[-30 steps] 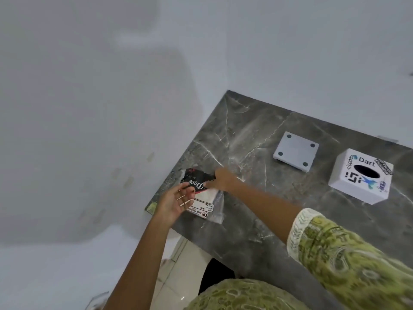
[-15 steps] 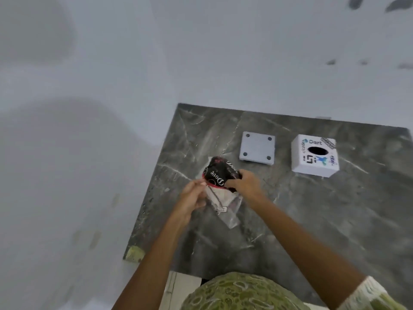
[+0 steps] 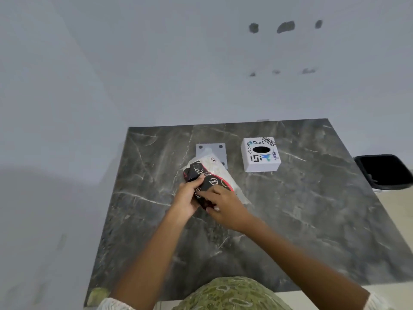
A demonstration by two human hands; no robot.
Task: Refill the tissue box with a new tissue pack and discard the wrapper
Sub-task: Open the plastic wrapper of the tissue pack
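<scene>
A tissue pack [image 3: 211, 175] in a black, red and clear wrapper is lifted above the middle of the dark marble table [image 3: 301, 220]. My left hand [image 3: 186, 196] grips its near left end. My right hand [image 3: 225, 206] holds its near right side, fingers on the black print. The white tissue box [image 3: 260, 154], with stickers and an oval hole on top, stands upright behind and to the right. Its flat white base plate [image 3: 211, 151] lies beside it on the left, partly hidden by the pack.
A black bin [image 3: 384, 172] stands off the table's right edge. A pale wall runs behind and to the left of the table. Tiled floor shows at the right and at the near edge.
Both hands took the pack from the table's left corner, lifted it and carried it toward the centre. The view swung right, bringing the bin in.
</scene>
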